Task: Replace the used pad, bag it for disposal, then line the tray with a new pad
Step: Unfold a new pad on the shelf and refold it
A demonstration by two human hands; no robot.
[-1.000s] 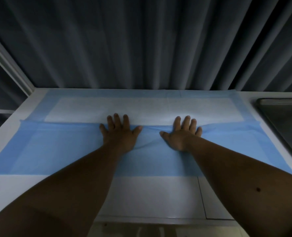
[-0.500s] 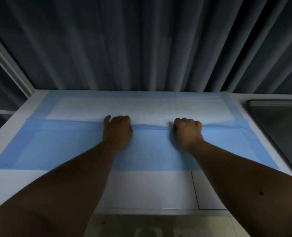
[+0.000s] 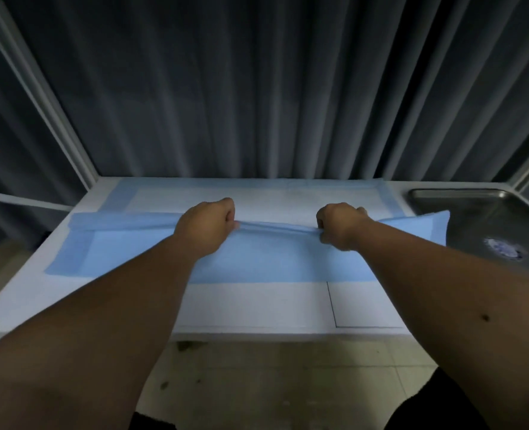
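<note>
A large blue-and-white absorbent pad (image 3: 272, 259) lies across the white counter (image 3: 257, 305), its near half folded over with the blue backing up. My left hand (image 3: 209, 220) and my right hand (image 3: 339, 223) are both fisted on the pad's folded edge, about a hand's width apart, lifting it slightly off the surface. The far half shows its white face (image 3: 275, 200) with a blue border. The pad's right corner (image 3: 433, 225) hangs raised toward the sink.
A steel sink (image 3: 486, 231) with a drain sits at the right of the counter. Dark grey curtains (image 3: 257, 88) hang behind it, with a pale frame post (image 3: 40, 97) at the left. Tiled floor (image 3: 272, 383) shows below the counter's front edge.
Both hands went from lying flat on the pad to closing on its folded edge, then pulled it toward me. The fold has lifted and the pad's right corner has risen.
</note>
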